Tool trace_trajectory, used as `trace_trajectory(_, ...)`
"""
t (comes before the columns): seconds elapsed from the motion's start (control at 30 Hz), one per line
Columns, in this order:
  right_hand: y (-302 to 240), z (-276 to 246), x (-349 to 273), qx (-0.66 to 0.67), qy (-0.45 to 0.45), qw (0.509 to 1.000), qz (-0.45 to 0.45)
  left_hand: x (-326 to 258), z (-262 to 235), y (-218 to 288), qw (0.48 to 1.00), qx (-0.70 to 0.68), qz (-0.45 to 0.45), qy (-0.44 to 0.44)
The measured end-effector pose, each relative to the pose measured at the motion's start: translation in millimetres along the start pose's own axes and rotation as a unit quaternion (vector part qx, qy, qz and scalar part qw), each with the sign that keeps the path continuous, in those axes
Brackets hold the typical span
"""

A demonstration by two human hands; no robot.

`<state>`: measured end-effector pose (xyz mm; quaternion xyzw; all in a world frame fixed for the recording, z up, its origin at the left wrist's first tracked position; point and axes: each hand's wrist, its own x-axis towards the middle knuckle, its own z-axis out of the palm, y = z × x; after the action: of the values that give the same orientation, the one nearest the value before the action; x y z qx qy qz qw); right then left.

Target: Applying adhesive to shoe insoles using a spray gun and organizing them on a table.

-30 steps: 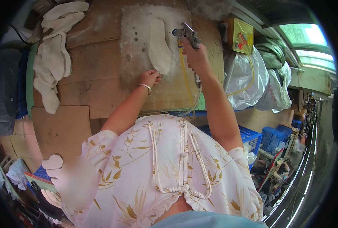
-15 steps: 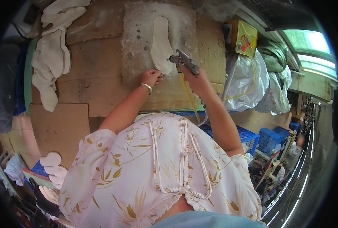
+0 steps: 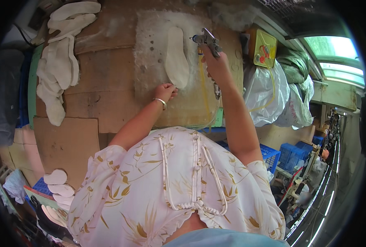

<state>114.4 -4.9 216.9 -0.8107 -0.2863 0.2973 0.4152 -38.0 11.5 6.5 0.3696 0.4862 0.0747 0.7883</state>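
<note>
A cream insole (image 3: pixel 176 57) lies lengthwise on a fuzzy, residue-coated sheet (image 3: pixel 148 78) in front of me. At its near end my left hand (image 3: pixel 165 92) pinches the edge between closed fingers. My right hand (image 3: pixel 218 66) is wrapped round a metal spray gun (image 3: pixel 209 40), held above the sheet's right edge with its nozzle pointing left toward the upper part of the insole. A yellowish hose (image 3: pixel 203 80) hangs from the gun. No spray can be made out.
Several cream insoles (image 3: pixel 59 68) are heaped on the cardboard (image 3: pixel 104 68) at the left. A yellow container (image 3: pixel 265 46) with a hose stands at the right above white plastic bags (image 3: pixel 265 94). More insole pieces (image 3: pixel 56 177) sit at lower left. Blue crates (image 3: pixel 292 154) are at lower right.
The spray gun has moved from beside the insole's near end to farther away and right. My left hand stays at the near end. The whole view has shifted slightly.
</note>
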Motion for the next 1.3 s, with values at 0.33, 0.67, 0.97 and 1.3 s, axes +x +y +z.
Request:
trace_trajectory(0.33,52,-48,-104,0.145,0.005,0.988,0.050,-14,27,81,0.973,-0.082,0.201,-0.074)
trace_trajectory(0.67,93,-60,-159,0.149,-0.029,0.988,0.026,-145,-51,167,0.861,-0.328,0.358,-0.155)
trace_trajectory(0.97,85,-17,-154,0.086,-0.194,0.977,0.021,-283,-182,90,0.780,-0.405,0.473,0.061)
trace_trajectory(1.3,40,73,-178,0.000,-0.278,0.961,0.009,-370,-452,42,0.605,-0.463,0.548,0.343)
